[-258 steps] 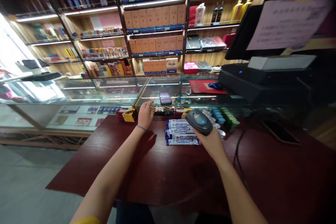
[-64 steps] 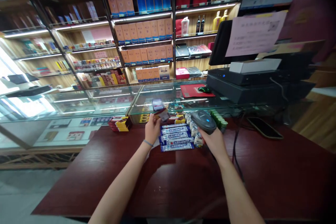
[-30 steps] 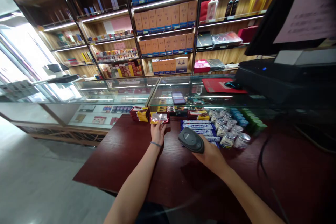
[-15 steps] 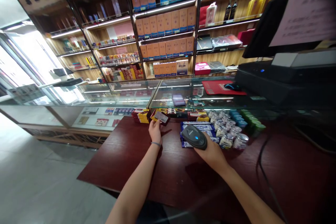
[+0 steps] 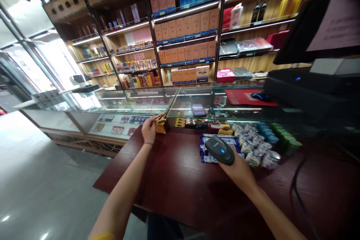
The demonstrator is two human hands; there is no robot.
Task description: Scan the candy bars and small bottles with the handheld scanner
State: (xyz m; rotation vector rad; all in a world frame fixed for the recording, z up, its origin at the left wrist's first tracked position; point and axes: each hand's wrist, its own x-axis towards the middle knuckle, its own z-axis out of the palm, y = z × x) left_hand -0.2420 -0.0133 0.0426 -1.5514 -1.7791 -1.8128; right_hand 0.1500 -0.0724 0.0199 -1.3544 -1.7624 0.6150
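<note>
My left hand pinches a thin flat packet, seen nearly edge-on, right at the top of a stack of yellow and dark-red packets. Whether the packet rests on the stack I cannot tell. Wrapped in my right hand is a black barcode scanner with a blue light lit. Its head hovers over blue-and-white wrapped bars, partly covering them. Just right of the bars stand several small jars with silvery lids.
A dark red wooden counter spans the front, with a glass display case behind it. Green-lidded containers line the right side near a black cable. A monitor rises at the right; a mouse lies on a red mat.
My left hand has carried the packet leftward from beside the stack to its top, turning it from label-up to edge-on. My right hand still holds the scanner. The view has shifted slightly.
</note>
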